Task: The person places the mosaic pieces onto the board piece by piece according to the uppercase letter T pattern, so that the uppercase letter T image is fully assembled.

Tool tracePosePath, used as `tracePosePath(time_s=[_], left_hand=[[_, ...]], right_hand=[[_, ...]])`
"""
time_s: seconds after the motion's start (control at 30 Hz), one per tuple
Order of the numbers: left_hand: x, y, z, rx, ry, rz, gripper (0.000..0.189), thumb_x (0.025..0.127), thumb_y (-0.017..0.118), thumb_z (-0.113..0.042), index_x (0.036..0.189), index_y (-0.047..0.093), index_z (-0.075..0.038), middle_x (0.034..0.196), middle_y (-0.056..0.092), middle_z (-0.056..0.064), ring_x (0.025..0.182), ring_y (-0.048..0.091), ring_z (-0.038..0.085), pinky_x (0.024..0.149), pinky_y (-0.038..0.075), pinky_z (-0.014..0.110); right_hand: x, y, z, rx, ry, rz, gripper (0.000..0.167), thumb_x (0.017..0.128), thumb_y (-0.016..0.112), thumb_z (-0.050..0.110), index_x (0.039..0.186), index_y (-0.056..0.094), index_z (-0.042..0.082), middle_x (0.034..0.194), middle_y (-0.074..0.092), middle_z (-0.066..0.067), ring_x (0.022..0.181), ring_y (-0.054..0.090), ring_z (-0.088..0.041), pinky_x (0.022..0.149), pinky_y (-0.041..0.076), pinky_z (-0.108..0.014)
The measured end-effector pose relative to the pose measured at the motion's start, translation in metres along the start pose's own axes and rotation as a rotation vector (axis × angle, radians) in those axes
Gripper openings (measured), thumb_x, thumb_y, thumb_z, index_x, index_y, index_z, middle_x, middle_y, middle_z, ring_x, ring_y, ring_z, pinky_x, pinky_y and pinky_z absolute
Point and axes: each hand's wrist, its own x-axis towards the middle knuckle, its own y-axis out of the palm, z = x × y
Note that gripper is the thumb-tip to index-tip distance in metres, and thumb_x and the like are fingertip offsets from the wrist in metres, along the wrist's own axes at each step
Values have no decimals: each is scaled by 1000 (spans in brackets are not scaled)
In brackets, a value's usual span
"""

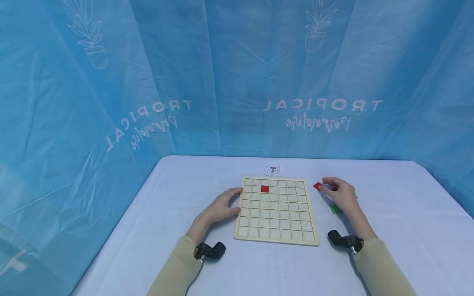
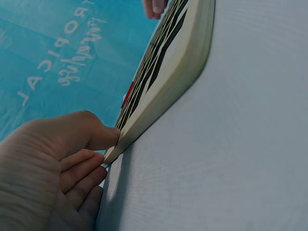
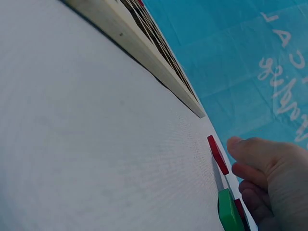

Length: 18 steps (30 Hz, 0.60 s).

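Note:
A pale wooden grid board [image 1: 275,213] lies in the middle of the table, with one red square tile [image 1: 264,188] in an upper cell. My left hand [image 1: 221,205] touches the board's left edge with thumb and fingers spread. In the left wrist view, the thumb [image 2: 98,138] rests against the rim. To the board's right, my right hand [image 1: 340,194] is bent over a loose red tile [image 1: 317,186]. In the right wrist view, a gap shows between this tile [image 3: 218,155] and the thumb [image 3: 239,147]; the index fingertip is hidden there.
Near my right wrist lies a green tile [image 1: 335,209]; in the right wrist view another red tile [image 3: 239,208] shows partly behind it. A small pattern card [image 1: 272,170] lies beyond the board. Blue printed cloth [image 1: 237,82] hangs behind the white table [image 1: 281,271].

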Motion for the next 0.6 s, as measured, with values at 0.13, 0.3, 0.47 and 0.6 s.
tracePosePath(time_s=[0.13,0.3,0.47,0.6], left_hand=[[0,0,0,-2,-2,-1,66,84,65,-17,143,38,-5,145,40,11,136,31,27,111,27,42],[0,1,2,-5,-4,-1,67,83,65,-17,143,38,-5,145,40,11,136,31,27,112,26,41],[0,1,1,-5,-8,-3,68,83,66,-17,143,38,-5,145,40,10,136,31,26,112,26,40],[1,1,-1,0,-10,-1,68,83,66,-17,144,38,-6,145,39,9,136,30,26,112,26,40]], right_hand=[[-1,2,-3,-55,-40,-2,38,88,69,20,120,61,1,113,62,-20,94,54,-31,81,49,-47],[-2,6,-6,-98,-81,0,38,87,70,19,119,62,1,112,62,-19,95,54,-31,81,49,-47],[0,7,-7,-110,-133,-18,36,86,70,16,117,62,-1,109,62,-20,94,54,-32,79,49,-48],[1,7,-7,-122,-141,-22,35,87,69,14,117,62,-2,108,62,-21,94,53,-32,78,49,-48]])
